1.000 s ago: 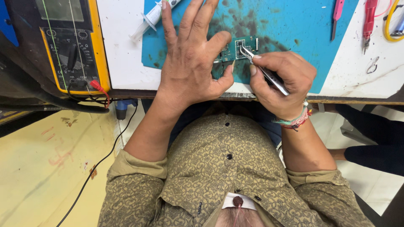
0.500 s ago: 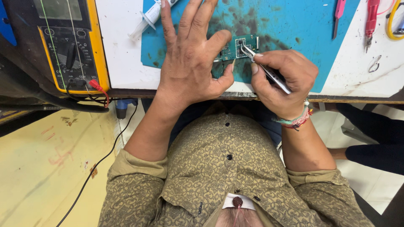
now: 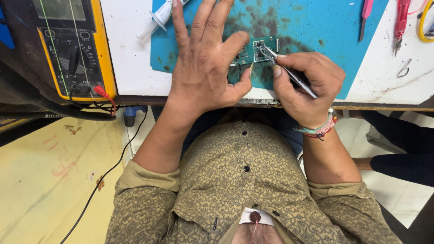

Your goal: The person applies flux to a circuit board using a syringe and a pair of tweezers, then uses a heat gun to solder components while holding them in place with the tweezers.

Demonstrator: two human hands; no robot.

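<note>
A small green circuit board (image 3: 255, 50) lies on a stained blue mat (image 3: 307, 27) on the white bench. My left hand (image 3: 205, 68) lies flat over the board's left part, fingers spread, thumb pressed near its lower edge. My right hand (image 3: 303, 86) pinches metal tweezers (image 3: 285, 68), and their tips touch a square part on the board. Most of the board is hidden under my left hand.
A yellow multimeter (image 3: 72, 49) with red and black leads sits at the left. A syringe (image 3: 158, 18) lies at the mat's top left. Pink-handled tools (image 3: 400, 20) lie at the top right. Another person's dark-clothed leg (image 3: 402, 153) is at the right.
The tweezers' tips have shifted slightly on the board. My left hand has stayed pressed down in the same spot.
</note>
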